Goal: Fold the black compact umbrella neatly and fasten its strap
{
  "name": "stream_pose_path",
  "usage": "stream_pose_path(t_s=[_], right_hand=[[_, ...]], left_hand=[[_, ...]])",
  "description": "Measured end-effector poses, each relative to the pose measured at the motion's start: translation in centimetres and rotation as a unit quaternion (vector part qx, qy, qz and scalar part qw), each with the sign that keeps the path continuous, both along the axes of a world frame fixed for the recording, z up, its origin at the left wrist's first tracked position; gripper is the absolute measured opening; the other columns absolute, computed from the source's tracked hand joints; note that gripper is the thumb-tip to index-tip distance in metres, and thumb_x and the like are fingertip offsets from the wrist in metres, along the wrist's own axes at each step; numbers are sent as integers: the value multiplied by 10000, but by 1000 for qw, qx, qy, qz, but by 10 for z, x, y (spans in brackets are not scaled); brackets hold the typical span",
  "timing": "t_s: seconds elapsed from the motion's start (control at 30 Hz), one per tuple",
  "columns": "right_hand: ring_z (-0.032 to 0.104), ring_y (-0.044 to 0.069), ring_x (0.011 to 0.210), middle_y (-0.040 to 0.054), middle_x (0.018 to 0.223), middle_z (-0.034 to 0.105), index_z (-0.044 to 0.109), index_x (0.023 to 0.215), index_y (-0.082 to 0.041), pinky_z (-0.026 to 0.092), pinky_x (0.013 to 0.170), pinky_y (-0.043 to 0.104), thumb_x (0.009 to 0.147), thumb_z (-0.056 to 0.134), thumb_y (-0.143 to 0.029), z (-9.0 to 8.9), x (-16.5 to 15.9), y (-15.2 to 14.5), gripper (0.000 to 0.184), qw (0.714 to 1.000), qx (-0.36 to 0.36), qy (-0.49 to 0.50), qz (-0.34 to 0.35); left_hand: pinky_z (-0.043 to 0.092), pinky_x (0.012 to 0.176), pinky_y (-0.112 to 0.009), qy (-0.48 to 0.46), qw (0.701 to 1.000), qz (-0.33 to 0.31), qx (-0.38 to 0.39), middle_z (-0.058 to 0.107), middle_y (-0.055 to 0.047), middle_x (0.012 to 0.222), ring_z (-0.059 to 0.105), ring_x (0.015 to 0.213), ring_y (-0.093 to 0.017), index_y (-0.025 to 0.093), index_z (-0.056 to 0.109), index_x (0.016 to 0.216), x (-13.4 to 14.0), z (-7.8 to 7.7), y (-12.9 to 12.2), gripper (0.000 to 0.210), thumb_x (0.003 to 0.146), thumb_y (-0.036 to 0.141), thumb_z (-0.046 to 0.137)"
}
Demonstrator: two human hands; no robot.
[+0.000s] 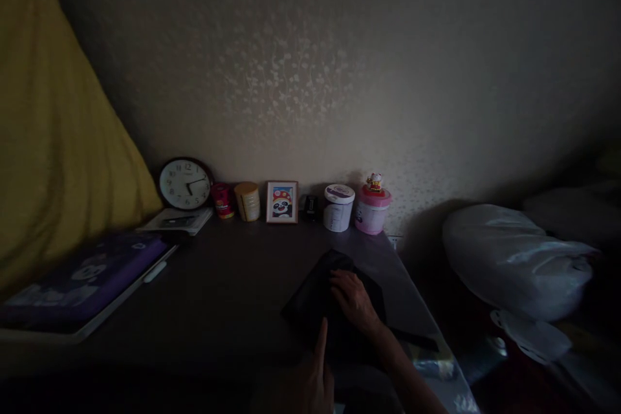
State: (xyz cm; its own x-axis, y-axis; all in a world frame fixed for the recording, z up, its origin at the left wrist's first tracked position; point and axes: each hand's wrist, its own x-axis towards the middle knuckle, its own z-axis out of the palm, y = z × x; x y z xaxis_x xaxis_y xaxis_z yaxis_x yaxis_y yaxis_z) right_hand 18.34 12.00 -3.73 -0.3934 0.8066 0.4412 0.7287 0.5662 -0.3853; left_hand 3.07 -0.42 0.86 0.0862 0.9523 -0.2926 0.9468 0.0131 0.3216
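Observation:
A black, cloth-like piece [310, 297] lies near the right side of the dark table. It looks like a folded fabric item or soft bag; the low light hides its exact kind. A dark strap [412, 338] runs out from its right side. On top of it rests my right hand [353, 297], palm down, with the fingers lying over the fabric and slightly bent. My left hand [317, 375] is at the near edge of the black piece, index finger stretched forward; its other fingers are mostly lost in shadow.
Along the wall stand a round clock [185, 184], a red can [223, 200], a yellow canister [248, 201], a framed panda picture [282, 202], a white tub [338, 208] and a pink tub [371, 212]. A purple case [107, 272] lies left. A plastic bag [514, 262] sits beyond the table's right edge.

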Motion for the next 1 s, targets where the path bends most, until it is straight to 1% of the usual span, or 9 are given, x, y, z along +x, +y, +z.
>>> stream_pose_path(t_s=[0.17,0.23,0.3,0.47,0.53,0.67,0.77,0.9,1.0], right_hand=[[490,195,1097,65,1146,590,601,1044,-204,357,930,387,869,416,-233,0,2,47,256,996,-19,-51,-68],[495,200,1087,86,1166,573,578,1083,-187,354,926,385,871,403,-228,6,3,54,278,990,-22,-55,-130],[497,196,1078,100,1155,573,571,1086,-172,345,931,371,877,392,-233,13,2,49,282,988,-10,-39,-151],[525,157,1032,35,892,662,639,871,-202,306,958,330,879,417,-260,19,-16,15,230,995,-54,-60,55],[497,168,1084,21,895,668,648,831,-214,247,996,373,869,435,-245,16,-22,14,218,992,-71,-84,64],[467,202,1125,61,1122,603,631,967,-200,272,985,398,843,445,-217,11,-19,37,224,994,-46,-63,-79],[514,201,1060,103,1129,592,591,1057,-145,352,936,356,821,443,-232,10,4,45,292,984,-40,23,-171],[588,207,936,108,1032,633,593,1035,-138,445,806,329,808,402,-319,2,50,20,348,938,-113,137,-298],[600,229,920,104,998,650,614,999,-141,443,786,329,771,419,-352,-9,76,-7,366,906,-157,150,-362]], left_hand=[[423,725,-255,-46,998,13,-46,621,-46,1100,616,837,-168,310,73,1371,1,8,3,660,804,183,388],[418,737,-230,-71,996,14,-49,604,-44,1138,608,882,-156,293,71,1376,0,9,4,667,802,177,391],[415,726,-219,-79,996,9,-49,602,-48,1140,608,879,-151,284,73,1377,-2,8,5,665,803,178,391],[418,681,-250,-52,997,-3,-65,608,-68,1114,624,802,-169,298,62,1373,-1,2,6,660,810,210,394],[419,693,-263,-52,996,3,-73,602,-55,1125,624,802,-170,315,58,1370,-1,-1,7,657,813,202,388],[421,711,-264,-58,996,-5,-65,613,-37,1113,619,837,-175,314,49,1368,-1,-2,7,656,819,188,386],[420,721,-267,-48,997,-11,-53,605,-42,1130,612,862,-182,295,54,1371,-2,1,5,653,820,209,395],[422,736,-290,-18,999,0,-30,614,-45,1111,613,833,-183,313,73,1369,-2,2,2,592,850,258,354],[428,737,-268,-20,1000,-17,-1,589,-48,1160,609,830,-162,293,80,1370,-3,0,0,558,865,240,311]])
